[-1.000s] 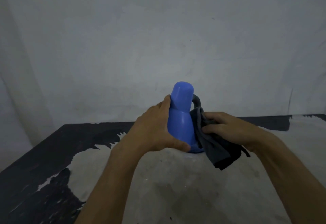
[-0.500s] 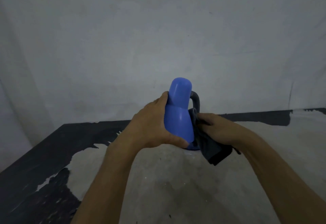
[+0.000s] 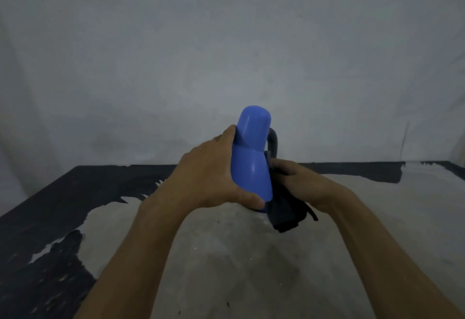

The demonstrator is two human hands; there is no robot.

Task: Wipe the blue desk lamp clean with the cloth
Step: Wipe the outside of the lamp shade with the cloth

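Note:
The blue desk lamp (image 3: 251,157) stands on the table, its bell-shaped shade facing me and a grey bent neck (image 3: 273,142) showing behind it. My left hand (image 3: 211,175) grips the shade from the left, thumb across its lower front. My right hand (image 3: 299,180) holds the dark grey cloth (image 3: 286,213) against the lamp's right rear side, low by the neck. The cloth hangs down to the tabletop and hides the lamp's base on that side.
The table (image 3: 226,268) has a worn pale surface with black patches at the left and along the back edge. A plain grey wall (image 3: 226,54) rises right behind the table.
My right hand has slid the cloth leftward and in behind the shade, so less cloth shows. My left hand keeps its grip on the lamp.

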